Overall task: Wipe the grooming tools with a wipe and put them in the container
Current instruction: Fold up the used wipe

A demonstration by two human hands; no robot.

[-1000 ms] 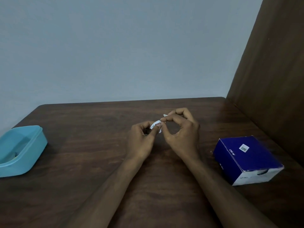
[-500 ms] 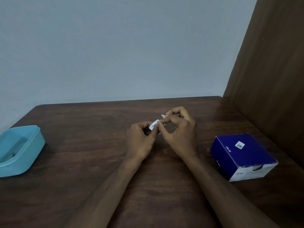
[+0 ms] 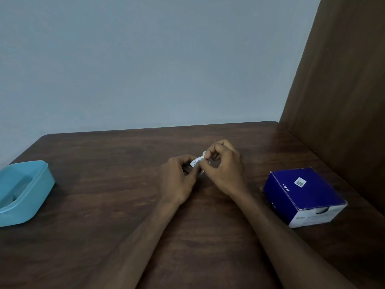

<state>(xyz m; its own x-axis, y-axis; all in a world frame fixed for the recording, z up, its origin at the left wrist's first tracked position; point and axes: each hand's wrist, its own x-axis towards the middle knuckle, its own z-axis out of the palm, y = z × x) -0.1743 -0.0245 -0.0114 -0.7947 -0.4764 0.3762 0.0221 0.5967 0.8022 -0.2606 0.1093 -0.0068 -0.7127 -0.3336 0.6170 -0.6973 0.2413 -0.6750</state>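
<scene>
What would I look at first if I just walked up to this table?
Probably the two hands in the middle of the dark wooden table: the left hand and right hand pinch a small white packet between them. Next, the bright blue tub at the left edge, then the dark blue box on the right near the wooden panel.

The small white packet (image 3: pixel 196 162) is mostly covered by the fingers (image 3: pixel 205 163) of both hands, its print too small to read, while the blue container (image 3: pixel 31 190) at the worktop's left edge is cut off, its contents indistinct.
</scene>
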